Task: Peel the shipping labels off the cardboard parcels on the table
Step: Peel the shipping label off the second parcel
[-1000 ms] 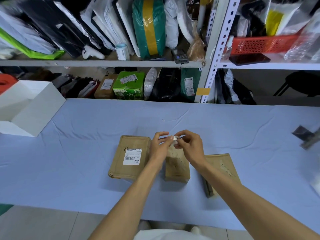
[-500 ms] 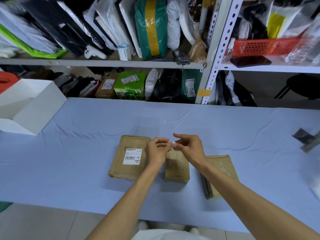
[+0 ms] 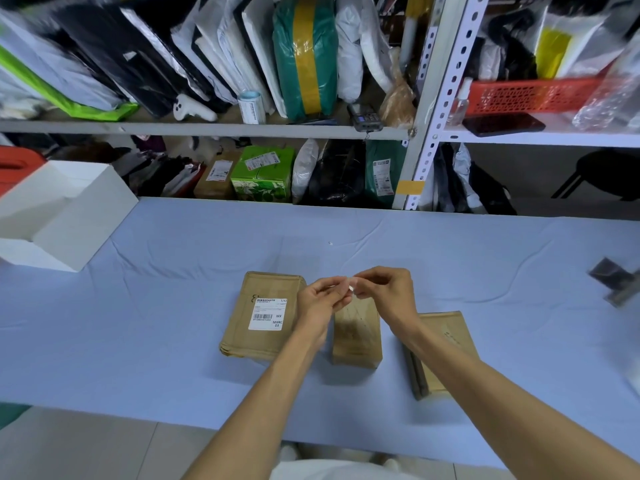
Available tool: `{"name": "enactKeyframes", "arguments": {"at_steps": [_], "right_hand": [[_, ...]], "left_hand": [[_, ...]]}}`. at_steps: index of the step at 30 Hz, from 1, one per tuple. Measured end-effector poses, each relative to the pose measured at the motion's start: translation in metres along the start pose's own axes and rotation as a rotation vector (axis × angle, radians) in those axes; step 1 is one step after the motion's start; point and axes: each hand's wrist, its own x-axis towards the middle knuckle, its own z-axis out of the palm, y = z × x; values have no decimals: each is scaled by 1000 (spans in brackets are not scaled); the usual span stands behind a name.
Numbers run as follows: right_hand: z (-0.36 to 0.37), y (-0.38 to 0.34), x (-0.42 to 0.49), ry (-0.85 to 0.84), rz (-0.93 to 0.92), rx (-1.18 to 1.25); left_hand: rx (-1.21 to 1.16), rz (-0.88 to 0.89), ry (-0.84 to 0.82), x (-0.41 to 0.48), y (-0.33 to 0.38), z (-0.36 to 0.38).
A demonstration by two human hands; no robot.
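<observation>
the left hand (image 3: pixel 320 303) and right hand (image 3: pixel 388 292) are pinching a crumpled white label scrap (image 3: pixel 350 286) between curled fingertips above the bare matte-brown middle parcel (image 3: pixel 356 337); a smooth rectangular barcode label (image 3: pixel 268 313) is sticking to the flat left parcel (image 3: pixel 242 341) on wrinkled blue cloth (image 3: pixel 138 323).

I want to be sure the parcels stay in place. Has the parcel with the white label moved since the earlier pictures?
No. The labelled parcel lies just left of the middle parcel, as before.

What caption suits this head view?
Left hand and right hand pinch a white scrap above the middle parcel; the left parcel bears a shipping label.
</observation>
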Motion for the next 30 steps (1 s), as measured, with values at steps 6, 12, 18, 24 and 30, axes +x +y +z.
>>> {"name": "enactKeyframes", "arguments": {"at_steps": [6, 12, 18, 24, 30], "right_hand": [[-1, 1, -3, -160, 42, -1], [-6, 0, -1, -159, -75, -186], [-8, -5, 1, -150, -146, -273], [-8, -6, 2, -195, -118, -319], [-8, -9, 7, -200, -90, -275]], "left_hand": [[154, 102, 67, 4, -2, -4], [249, 121, 3, 3, 2, -2], [153, -7, -18, 6, 4, -4], [151, -75, -38, 6, 4, -6], [153, -28, -34, 4, 2, -5]]}}
